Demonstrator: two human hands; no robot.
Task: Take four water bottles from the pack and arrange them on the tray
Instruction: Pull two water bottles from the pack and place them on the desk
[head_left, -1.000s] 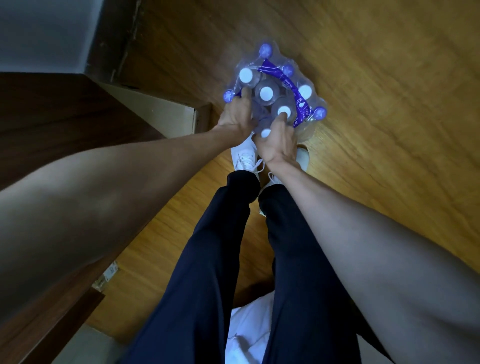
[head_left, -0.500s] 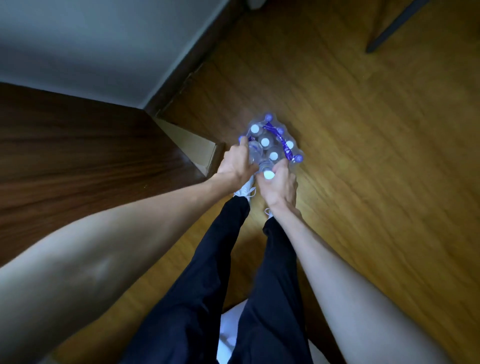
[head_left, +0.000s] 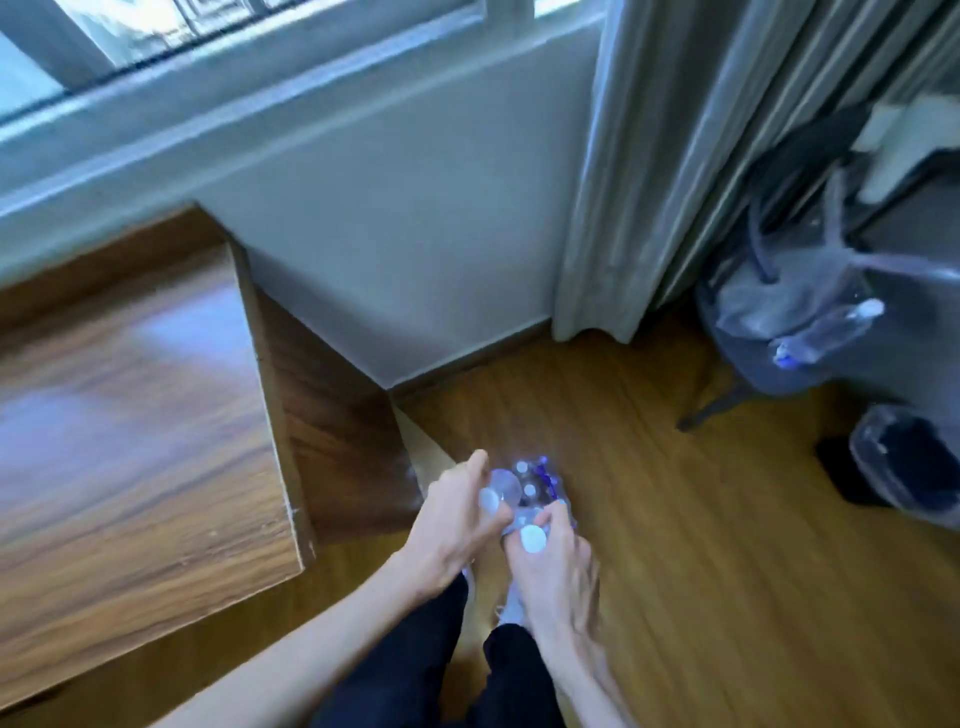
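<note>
A brown wooden table (head_left: 130, 415) stands at the left. On the wooden floor (head_left: 727, 571) sits the plastic-wrapped pack of water bottles (head_left: 535, 488). The left hand (head_left: 457, 530) and right hand (head_left: 553, 566) each close their fingers around a white-capped bottle there.

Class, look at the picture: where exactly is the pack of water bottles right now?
The pack of water bottles sits on the wooden floor at lower centre, beside the wooden table, just beyond the left hand and right hand.

Motion blur smears the whole view, the pack (head_left: 535, 488) beside the desk (head_left: 140, 415) is half hidden behind both hands, and the desk runs off the left edge.
</note>
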